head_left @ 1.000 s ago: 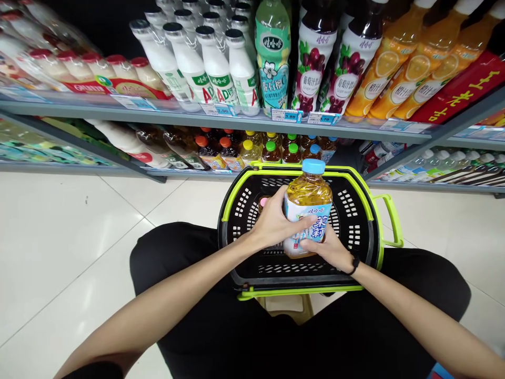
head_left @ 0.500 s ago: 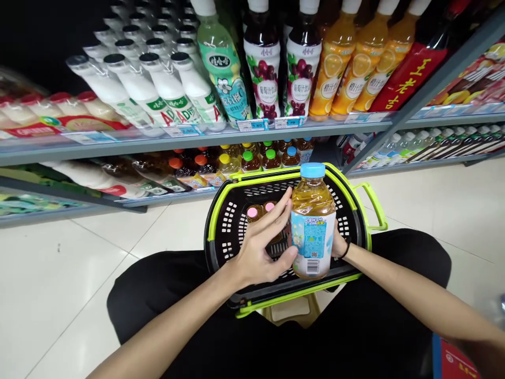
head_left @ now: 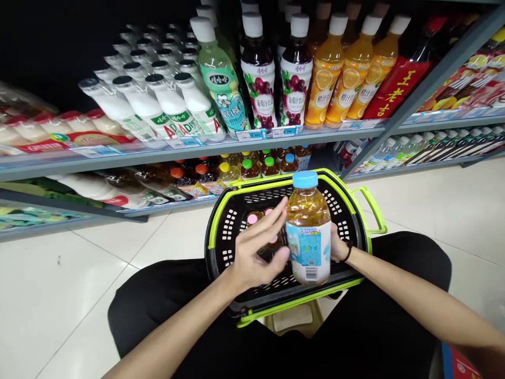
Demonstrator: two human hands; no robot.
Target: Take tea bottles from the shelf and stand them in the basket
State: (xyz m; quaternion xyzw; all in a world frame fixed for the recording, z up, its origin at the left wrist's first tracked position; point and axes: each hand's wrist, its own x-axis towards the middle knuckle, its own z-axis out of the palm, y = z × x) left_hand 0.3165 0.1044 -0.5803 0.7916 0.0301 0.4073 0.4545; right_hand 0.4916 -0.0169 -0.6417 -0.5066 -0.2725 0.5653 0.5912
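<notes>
A bottle of amber drink [head_left: 309, 242] with a blue cap and a blue-and-white label stands upright over the basket. My right hand [head_left: 338, 245] grips it from the right side, its fingers mostly hidden behind the bottle. To the left of the bottle is my left hand [head_left: 256, 255], fingers and thumb spread; whether the fingertips touch the label I cannot tell. Beneath both hands sits a black shopping basket [head_left: 226, 221] with lime-green rims. Inside it, partly covered by my left hand, are several small bottles with pink caps [head_left: 252, 218].
Ahead, a grey shelf [head_left: 158, 158] carries white milk-drink bottles [head_left: 169, 100], grape drinks [head_left: 258, 79] and orange drinks [head_left: 327, 79]. Bottles with coloured caps [head_left: 248, 168] fill the lower shelf. My black-clad knees flank the basket, whose green handle [head_left: 371, 208] sticks out at right.
My left hand has drawn slightly left, and its thumb has come away from the bottle's label. The bottle in my right hand sits slightly lower and further left in view.
</notes>
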